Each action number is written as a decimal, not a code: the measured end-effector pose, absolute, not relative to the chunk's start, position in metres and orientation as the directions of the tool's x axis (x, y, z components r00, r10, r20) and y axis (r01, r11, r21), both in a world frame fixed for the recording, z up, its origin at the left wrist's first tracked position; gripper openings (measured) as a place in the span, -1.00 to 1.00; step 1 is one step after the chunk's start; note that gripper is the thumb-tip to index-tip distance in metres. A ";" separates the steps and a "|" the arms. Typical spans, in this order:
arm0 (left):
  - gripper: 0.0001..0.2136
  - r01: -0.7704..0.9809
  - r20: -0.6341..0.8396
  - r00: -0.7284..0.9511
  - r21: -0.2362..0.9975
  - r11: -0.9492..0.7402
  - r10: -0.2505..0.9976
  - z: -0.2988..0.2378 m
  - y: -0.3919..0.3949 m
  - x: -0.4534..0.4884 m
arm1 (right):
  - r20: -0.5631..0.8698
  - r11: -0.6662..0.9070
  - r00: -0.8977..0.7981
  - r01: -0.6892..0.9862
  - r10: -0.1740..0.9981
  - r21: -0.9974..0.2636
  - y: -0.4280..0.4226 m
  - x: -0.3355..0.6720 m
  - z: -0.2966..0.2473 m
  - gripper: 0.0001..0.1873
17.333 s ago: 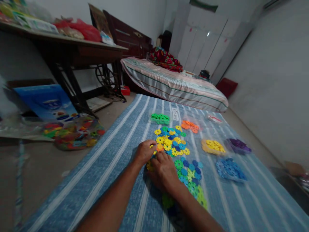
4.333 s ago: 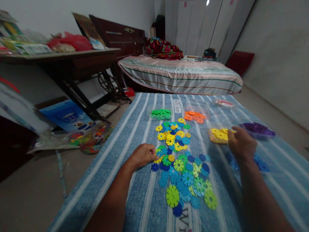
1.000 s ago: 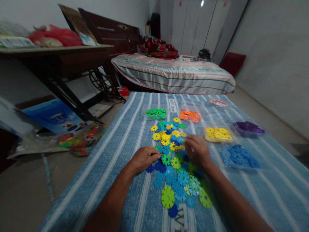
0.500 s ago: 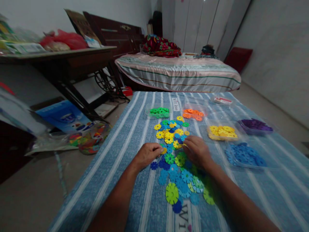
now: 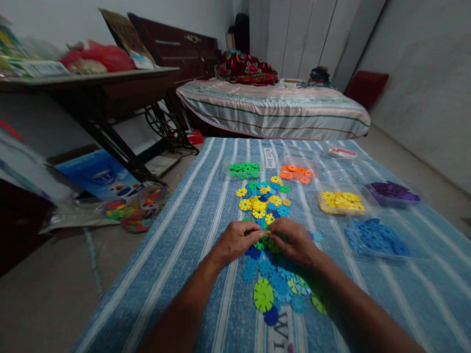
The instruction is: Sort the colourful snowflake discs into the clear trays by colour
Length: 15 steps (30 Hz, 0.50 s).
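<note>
My left hand (image 5: 239, 240) and my right hand (image 5: 296, 241) meet fingertip to fingertip above a loose spread of notched plastic discs. Pinched between them is a small yellow notched disc (image 5: 267, 234), seen nearly edge-on; the fingers cover most of it, and whether there is more than one piece I cannot tell. Beyond the hands lie more yellow discs (image 5: 258, 206) mixed with blue and green ones. Nearer to me are light blue discs (image 5: 280, 287), a large lime green disc (image 5: 263, 295) and a dark blue disc (image 5: 271, 315).
Clear tubs hold sorted discs: green (image 5: 245, 169), orange (image 5: 296, 173), yellow (image 5: 341, 202), purple (image 5: 393, 192) and blue (image 5: 379, 237). They stand on a blue striped cloth (image 5: 176, 255). Farther off are a bed (image 5: 272, 108) and a sewing-machine table (image 5: 121, 78).
My hands have come together over the discs: the left moved right with a yellow piece, and the right moved left and slightly down. Some light blue discs now show beside the right hand.
</note>
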<state>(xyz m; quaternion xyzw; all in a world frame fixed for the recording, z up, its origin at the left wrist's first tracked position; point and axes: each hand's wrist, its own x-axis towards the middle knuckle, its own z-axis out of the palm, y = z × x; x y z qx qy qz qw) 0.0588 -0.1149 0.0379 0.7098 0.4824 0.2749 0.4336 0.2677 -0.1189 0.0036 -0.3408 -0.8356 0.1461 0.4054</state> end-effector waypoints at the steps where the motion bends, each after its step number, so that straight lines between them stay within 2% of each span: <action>1: -0.74 0.450 -0.018 0.350 0.880 -0.151 0.937 0.037 -0.115 0.058 | 0.608 0.723 -0.403 0.478 0.685 -0.498 -0.116 0.273 0.004 -0.80; 3: -0.75 0.464 0.013 0.281 0.873 -0.148 0.959 0.036 -0.113 0.057 | 0.697 0.705 -0.298 0.578 0.652 -0.411 -0.108 0.289 0.009 -0.83; 5: -0.78 0.483 0.054 0.229 0.861 -0.162 0.972 0.035 -0.111 0.055 | 0.786 0.607 -0.173 0.738 0.594 -0.297 -0.100 0.314 0.015 -0.84; 8: -0.79 0.514 0.119 0.166 0.837 -0.189 0.979 0.030 -0.106 0.052 | 0.853 0.284 -0.002 0.943 0.522 -0.171 -0.090 0.356 0.025 -0.82; 11: -0.79 0.537 0.173 0.106 0.819 -0.203 0.979 0.023 -0.102 0.050 | 0.865 0.081 0.073 0.988 0.496 -0.130 -0.087 0.380 0.027 -0.83; 13: -0.80 0.559 0.196 0.080 0.803 -0.207 0.977 0.018 -0.100 0.048 | 0.852 0.092 0.059 0.988 0.520 -0.124 -0.088 0.378 0.023 -0.82; 15: -0.80 0.593 0.224 0.049 0.778 -0.208 0.973 0.013 -0.097 0.047 | 0.820 0.209 -0.008 0.968 0.573 -0.136 -0.089 0.363 0.017 -0.80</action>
